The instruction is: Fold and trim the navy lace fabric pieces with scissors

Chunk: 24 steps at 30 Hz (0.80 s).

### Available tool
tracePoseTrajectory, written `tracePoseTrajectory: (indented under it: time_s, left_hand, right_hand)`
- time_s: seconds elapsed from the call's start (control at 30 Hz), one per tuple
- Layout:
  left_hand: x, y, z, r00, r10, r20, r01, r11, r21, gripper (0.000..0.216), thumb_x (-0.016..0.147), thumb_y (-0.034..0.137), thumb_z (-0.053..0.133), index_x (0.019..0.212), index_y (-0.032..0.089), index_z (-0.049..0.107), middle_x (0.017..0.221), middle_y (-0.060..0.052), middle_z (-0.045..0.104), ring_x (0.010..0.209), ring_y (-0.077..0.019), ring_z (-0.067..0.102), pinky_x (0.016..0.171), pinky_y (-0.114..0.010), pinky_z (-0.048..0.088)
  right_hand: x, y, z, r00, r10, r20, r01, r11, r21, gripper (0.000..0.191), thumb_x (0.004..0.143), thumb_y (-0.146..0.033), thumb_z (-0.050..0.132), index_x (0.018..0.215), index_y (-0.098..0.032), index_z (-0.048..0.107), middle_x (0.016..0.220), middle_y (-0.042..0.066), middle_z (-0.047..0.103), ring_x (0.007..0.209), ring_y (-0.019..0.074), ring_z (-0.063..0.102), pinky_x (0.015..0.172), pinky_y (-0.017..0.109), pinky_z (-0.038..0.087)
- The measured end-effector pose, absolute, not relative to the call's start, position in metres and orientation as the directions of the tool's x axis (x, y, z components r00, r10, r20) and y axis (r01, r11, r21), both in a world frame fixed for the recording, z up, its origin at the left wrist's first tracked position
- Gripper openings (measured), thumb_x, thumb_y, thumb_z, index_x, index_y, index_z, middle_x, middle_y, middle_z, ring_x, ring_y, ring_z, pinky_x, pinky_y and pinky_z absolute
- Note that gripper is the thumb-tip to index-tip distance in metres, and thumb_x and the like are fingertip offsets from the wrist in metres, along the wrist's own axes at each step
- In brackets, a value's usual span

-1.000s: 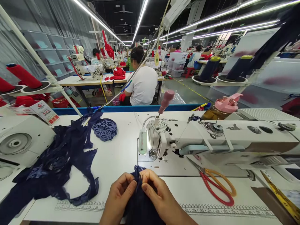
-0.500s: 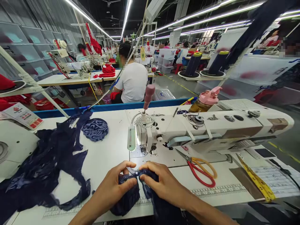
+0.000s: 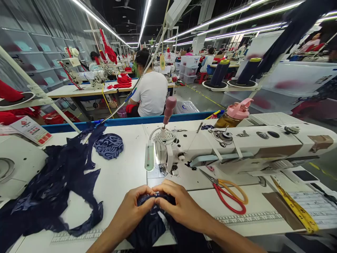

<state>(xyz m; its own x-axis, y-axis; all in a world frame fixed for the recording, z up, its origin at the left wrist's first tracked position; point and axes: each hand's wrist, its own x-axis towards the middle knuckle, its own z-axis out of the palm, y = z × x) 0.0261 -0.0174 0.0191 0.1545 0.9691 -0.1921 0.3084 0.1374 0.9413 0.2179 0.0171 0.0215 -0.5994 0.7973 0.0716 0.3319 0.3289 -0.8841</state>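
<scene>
Fabric piece (image 3: 150,225) in both grips: dark navy with a tonal lace pattern. Fabric pile (image 3: 52,182), left of the grips: same navy. Padded cup (image 3: 108,145) beyond it: navy with pale blue swirls. Scissors (image 3: 229,195), right of the grips: red and orange handles. Sewing machine (image 3: 237,147): white. Bench (image 3: 123,175): white. Bottle (image 3: 233,114): amber, pink lid. Tape measure (image 3: 297,209): yellow.

Left hand (image 3: 133,211) and right hand (image 3: 181,207), forearms converging from below, fingertips pinched together, thumbs meeting.
</scene>
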Motion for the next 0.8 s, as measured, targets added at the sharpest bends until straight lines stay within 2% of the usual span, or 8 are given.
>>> tracePoseTrajectory:
  time_s: [0.13,0.27,0.33,0.47,0.57,0.67,0.8]
  left_hand:
    - [0.023,-0.021,0.014,0.145,0.965,-0.220,0.353,0.157,0.922,0.021,0.082,0.039,0.062,0.076,0.019,0.061,0.068,0.003,0.048,0.068,-0.0153,0.043,0.064,-0.025,0.032]
    - [0.023,-0.022,0.013,0.129,0.953,-0.274,0.345,0.216,0.913,0.021,0.082,0.036,0.061,0.095,0.020,0.060,0.064,0.006,0.038,0.063,-0.0144,0.038,0.061,-0.025,0.029]
    - [0.023,-0.022,0.014,0.148,0.951,-0.273,0.340,0.210,0.917,0.024,0.083,0.035,0.058,0.102,0.021,0.062,0.069,0.004,0.045,0.067,-0.0157,0.042,0.064,-0.025,0.031]
    - [0.024,-0.023,0.014,0.164,0.954,-0.251,0.317,0.190,0.929,0.022,0.083,0.035,0.056,0.095,0.020,0.067,0.083,-0.001,0.059,0.079,-0.0190,0.049,0.075,-0.028,0.036]
    - [0.023,-0.023,0.014,0.144,0.952,-0.271,0.271,0.226,0.936,0.018,0.081,0.036,0.059,0.086,0.020,0.065,0.076,0.002,0.054,0.075,-0.0170,0.046,0.071,-0.026,0.034]
    - [0.022,-0.023,0.016,0.156,0.937,-0.311,0.191,0.280,0.941,0.020,0.079,0.040,0.063,0.081,0.019,0.061,0.071,0.003,0.049,0.071,-0.0149,0.042,0.067,-0.025,0.032]
    - [0.018,-0.024,0.016,0.205,0.911,-0.358,0.083,0.349,0.934,0.026,0.078,0.044,0.067,0.083,0.019,0.064,0.076,0.002,0.053,0.075,-0.0148,0.045,0.070,-0.024,0.034]
  right_hand:
    - [0.215,0.021,0.021,-0.617,0.786,0.035,0.360,0.322,-0.876,0.015,0.088,-0.016,0.060,0.096,-0.023,0.070,0.088,-0.001,0.065,0.085,0.0157,0.058,0.074,0.026,0.040]
    - [0.213,0.022,0.023,-0.614,0.789,0.020,0.433,0.357,-0.828,0.008,0.088,-0.016,0.060,0.086,-0.022,0.065,0.080,-0.003,0.062,0.077,0.0146,0.056,0.068,0.025,0.038]
    - [0.213,0.022,0.025,-0.615,0.788,0.024,0.470,0.390,-0.792,0.007,0.090,-0.018,0.058,0.085,-0.021,0.061,0.080,-0.003,0.061,0.077,0.0148,0.055,0.067,0.025,0.038]
    - [0.214,0.021,0.027,-0.624,0.781,0.025,0.519,0.439,-0.733,0.007,0.094,-0.025,0.058,0.088,-0.022,0.059,0.086,-0.001,0.062,0.083,0.0162,0.056,0.072,0.027,0.039]
    - [0.215,0.021,0.027,-0.631,0.776,0.023,0.518,0.443,-0.732,0.005,0.093,-0.025,0.059,0.089,-0.023,0.060,0.089,-0.001,0.063,0.086,0.0167,0.057,0.076,0.028,0.039]
    - [0.215,0.023,0.028,-0.637,0.771,0.008,0.495,0.416,-0.763,0.004,0.091,-0.022,0.060,0.087,-0.022,0.061,0.086,-0.002,0.063,0.083,0.0160,0.056,0.074,0.027,0.038]
    - [0.214,0.029,0.027,-0.660,0.750,-0.054,0.441,0.328,-0.835,0.005,0.090,-0.023,0.059,0.086,-0.021,0.062,0.081,-0.003,0.061,0.076,0.0142,0.054,0.066,0.024,0.037]
